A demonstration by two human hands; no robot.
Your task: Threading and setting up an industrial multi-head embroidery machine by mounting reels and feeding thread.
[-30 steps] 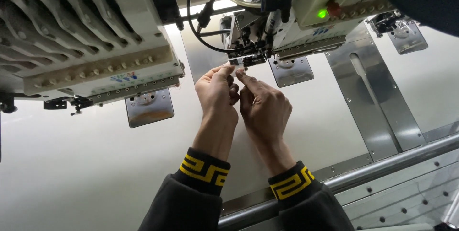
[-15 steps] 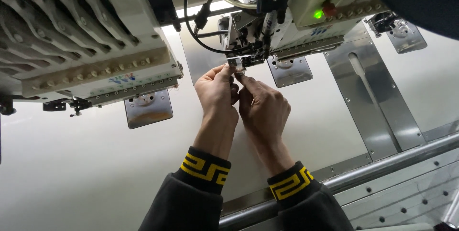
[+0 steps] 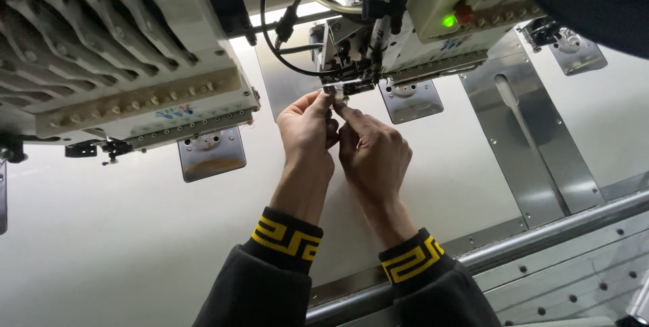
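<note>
Both my hands reach up under the needle bar [image 3: 348, 83] of an embroidery machine head [image 3: 405, 22]. My left hand [image 3: 307, 131] pinches with thumb and forefinger just below the row of needles. Close beside it, my right hand [image 3: 372, 148] points its forefinger up to the same spot, fingertips nearly touching the left ones. Whatever is between the fingertips is too fine to see; it may be a thread. Both wrists wear dark sleeves with yellow patterned cuffs.
A second machine head [image 3: 128, 77] with white tension levers hangs at the left. Metal needle plates [image 3: 211, 154] [image 3: 410, 100] sit on the white table [image 3: 101, 246]. A steel rail [image 3: 541, 239] and a perforated panel run along the lower right. A green lamp [image 3: 447, 21] glows.
Both hands have stayed at the needles, with only slight finger shifts; the view has drifted a little.
</note>
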